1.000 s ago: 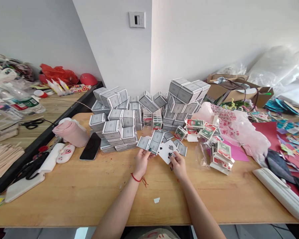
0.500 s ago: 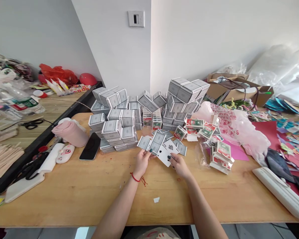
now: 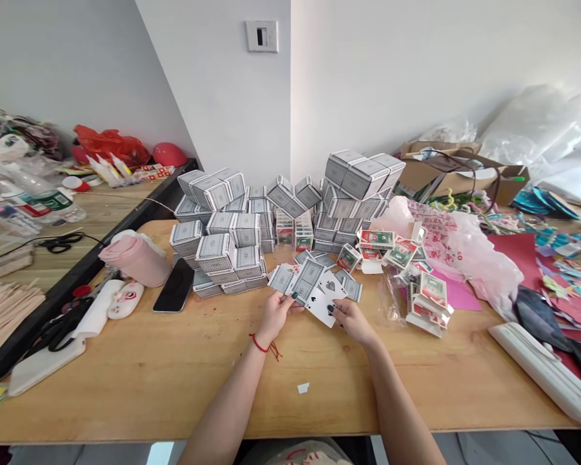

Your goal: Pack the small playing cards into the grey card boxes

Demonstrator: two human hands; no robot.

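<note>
My left hand (image 3: 276, 314) pinches a grey-backed playing card (image 3: 306, 281), tilted up off the wooden table (image 3: 174, 361). My right hand (image 3: 351, 319) pinches a face-up ace of spades (image 3: 326, 297) right beside it; the two cards touch or overlap. More grey-backed cards (image 3: 281, 278) lie loose on the table just beyond my fingers. A red string circles my left wrist. Behind the cards rises a big pile of grey card boxes (image 3: 232, 242), stacked in a rough wall.
Red-and-green card packs (image 3: 401, 255) and a pink plastic bag (image 3: 465, 252) lie to the right. A black phone (image 3: 175, 294), a pink roll (image 3: 135, 258) and scissors (image 3: 58, 329) sit left. Coloured paper scraps (image 3: 561, 278) crowd the far right; a paper bit (image 3: 303, 388) lies near me.
Both hands have shifted the two cards slightly, bringing the ace closer under the grey-backed card. The view has drifted a little to the right.
</note>
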